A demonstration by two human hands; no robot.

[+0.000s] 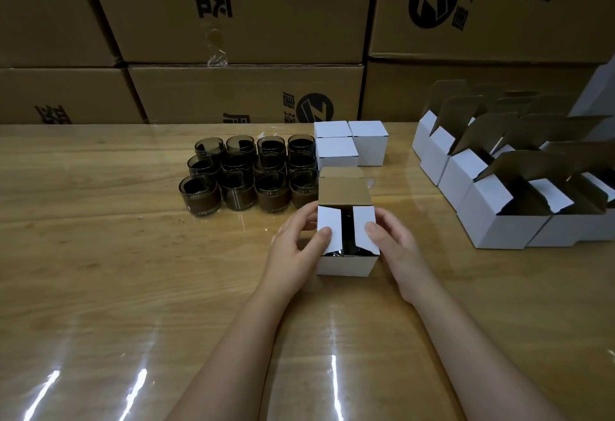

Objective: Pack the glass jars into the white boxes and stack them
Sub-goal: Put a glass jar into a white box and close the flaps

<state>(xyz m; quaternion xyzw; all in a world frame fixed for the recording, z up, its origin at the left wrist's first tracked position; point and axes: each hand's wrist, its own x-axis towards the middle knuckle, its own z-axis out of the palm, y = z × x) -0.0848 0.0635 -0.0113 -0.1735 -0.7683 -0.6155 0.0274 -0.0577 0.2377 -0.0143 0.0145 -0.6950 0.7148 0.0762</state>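
Note:
A small white box (344, 266) stands at the table's middle with a dark glass jar (347, 237) inside it. Its brown lid flap stands up at the back. My left hand (298, 242) grips the box's left side, thumb pressing the left side flap down. My right hand (391, 239) grips the right side, thumb on the right flap. Several dark glass jars (248, 176) stand in rows to the left behind the box. Three closed white boxes (351, 144) sit together just behind it.
Several open white boxes (499, 201) with raised flaps stand in rows at the right. Large brown cartons (233, 37) are stacked along the table's far edge. The wooden table (116, 270) has a glossy clear cover.

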